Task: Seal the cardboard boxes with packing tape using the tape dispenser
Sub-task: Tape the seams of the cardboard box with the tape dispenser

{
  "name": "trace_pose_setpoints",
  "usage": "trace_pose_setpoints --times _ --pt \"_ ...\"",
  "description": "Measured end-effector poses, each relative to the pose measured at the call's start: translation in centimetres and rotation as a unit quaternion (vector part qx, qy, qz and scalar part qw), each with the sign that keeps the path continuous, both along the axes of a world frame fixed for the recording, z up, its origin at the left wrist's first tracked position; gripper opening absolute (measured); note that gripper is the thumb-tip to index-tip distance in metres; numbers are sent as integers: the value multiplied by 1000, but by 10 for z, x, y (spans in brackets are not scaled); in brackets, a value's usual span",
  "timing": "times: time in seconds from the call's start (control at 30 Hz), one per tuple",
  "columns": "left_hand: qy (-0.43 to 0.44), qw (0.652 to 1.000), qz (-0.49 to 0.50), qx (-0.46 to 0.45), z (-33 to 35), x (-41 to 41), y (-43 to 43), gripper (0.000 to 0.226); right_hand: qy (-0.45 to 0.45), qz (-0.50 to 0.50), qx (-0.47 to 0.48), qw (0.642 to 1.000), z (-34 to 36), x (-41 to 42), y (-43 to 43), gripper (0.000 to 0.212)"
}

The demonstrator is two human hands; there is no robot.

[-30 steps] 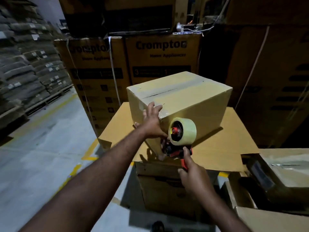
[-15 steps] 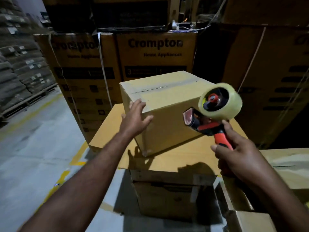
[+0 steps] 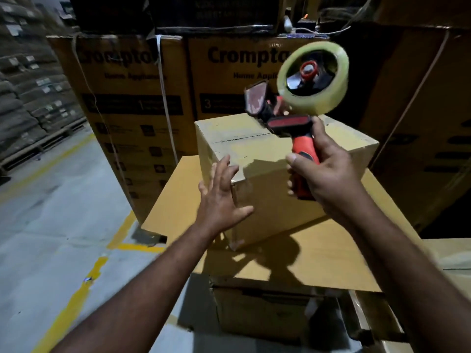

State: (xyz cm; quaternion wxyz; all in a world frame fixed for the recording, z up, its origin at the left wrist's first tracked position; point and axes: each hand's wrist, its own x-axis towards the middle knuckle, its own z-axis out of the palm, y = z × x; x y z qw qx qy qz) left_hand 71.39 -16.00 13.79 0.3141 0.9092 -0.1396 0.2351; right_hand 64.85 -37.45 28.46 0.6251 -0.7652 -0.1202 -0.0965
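Head view: the right hand [image 3: 328, 174] grips the tape dispenser [image 3: 290, 123] by its orange handle, raised at 1 o'clock above the cardboard box [image 3: 270, 207]. The left hand [image 3: 220, 200], fingers spread and holding nothing, is at the box's 8 o'clock corner.

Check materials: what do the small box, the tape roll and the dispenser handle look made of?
Small box: cardboard by the look, matte tan, folded flaps with a seam on top.
Tape roll: clear plastic film, glossy, yellowish and see-through.
Dispenser handle: probably moulded plastic, orange with black inserts, maybe rubbery; finish unclear under blur.
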Motion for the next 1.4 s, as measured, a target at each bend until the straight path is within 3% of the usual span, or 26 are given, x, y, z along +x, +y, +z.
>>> trace_pose_setpoints --times 0.13,0.2,0.27,0.63,0.7,0.77,0.87,0.93,1.07,1.13,1.3,1.4 --pt "11 983 58 -176 13 -6 -17 52 -37 -3 -32 999 -14 50 32 81" --pt "-3 978 64 -200 13 -7 -22 41 -47 -2 -41 998 -22 66 43 80" --pt "-12 985 55 -162 8 -7 -21 44 -47 0 -50 998 -31 78 50 80" --pt "17 999 -37 22 -5 4 17 112 -27 27 -71 997 -45 100 50 78" --pt "50 995 -79 16 3 6 32 104 -20 28 -54 998 -44 102 49 78" --pt "71 992 -102 -16 13 5 40 80 -13 25 -28 999 -45 103 49 78" --pt "63 993 -76 -68 16 -2 34 63 -11 25 7 1000 -46 106 49 78" --pt "48 995 -57 -64 11 -5 26 65 -20 24 9 999 -48 107 48 79" --pt "64 996 -49 27 8 -5 28 98 -30 36 15 999 -52 107 46 79" --pt "80 995 -30 48 11 -8 25 101 -35 34 -2 999 -52 106 45 79" --pt "0 993 120 19 36 -17 -11 53 -65 3 -51 997 -55 104 44 80" --pt "-2 993 117 29 41 -12 -28 42 -65 1 -51 997 -57 102 43 81"
